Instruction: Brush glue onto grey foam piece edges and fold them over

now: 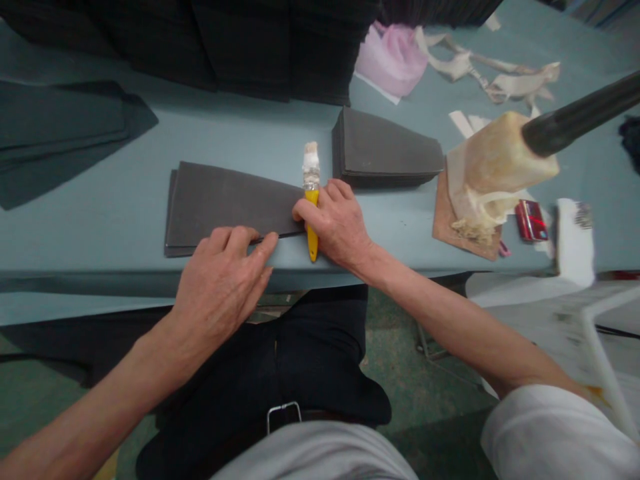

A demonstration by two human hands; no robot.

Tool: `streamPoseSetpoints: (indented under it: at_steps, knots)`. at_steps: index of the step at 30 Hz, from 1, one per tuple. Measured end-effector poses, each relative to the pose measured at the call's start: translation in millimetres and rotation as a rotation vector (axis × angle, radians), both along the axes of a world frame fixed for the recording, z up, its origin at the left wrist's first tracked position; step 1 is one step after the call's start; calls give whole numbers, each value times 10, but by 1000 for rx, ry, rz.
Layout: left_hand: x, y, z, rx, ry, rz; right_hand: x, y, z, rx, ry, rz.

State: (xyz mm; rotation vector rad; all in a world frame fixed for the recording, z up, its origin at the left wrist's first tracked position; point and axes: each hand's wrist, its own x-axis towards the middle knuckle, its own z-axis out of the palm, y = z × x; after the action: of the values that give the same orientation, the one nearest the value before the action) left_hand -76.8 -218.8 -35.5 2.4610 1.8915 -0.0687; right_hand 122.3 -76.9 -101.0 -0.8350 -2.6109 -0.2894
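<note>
A short brush with a yellow handle points away from me, its bristles coated white. My right hand holds the brush under its thumb, at the narrow right end of some dark grey tapered panels. These panels lie slightly offset on top of each other near the table's front edge. Along their front edge rests my left hand, its fingers partly bent and apart, touching the top panel. Behind my right hand stands a neat stack of similar grey panels.
Tall dark stacks line the back of the blue-green table. Dark pieces lie at left. On the right, a glue-crusted block-shaped container with a dark rod stands on a brown board, near a red packet. A pink cloth lies behind.
</note>
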Motion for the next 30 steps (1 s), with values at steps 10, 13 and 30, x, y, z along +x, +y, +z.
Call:
streamPoseSetpoints:
  at_steps: [10, 13, 30]
  knots:
    - [96, 74, 4, 55, 72, -55, -11, -2, -24, 41, -6, -4]
    - [88, 106, -52, 63, -2, -83, -17, 2, -32, 17, -6, -11]
    - [102, 142, -86, 124, 20, -94, -14, -1, -17, -54, -1, -22]
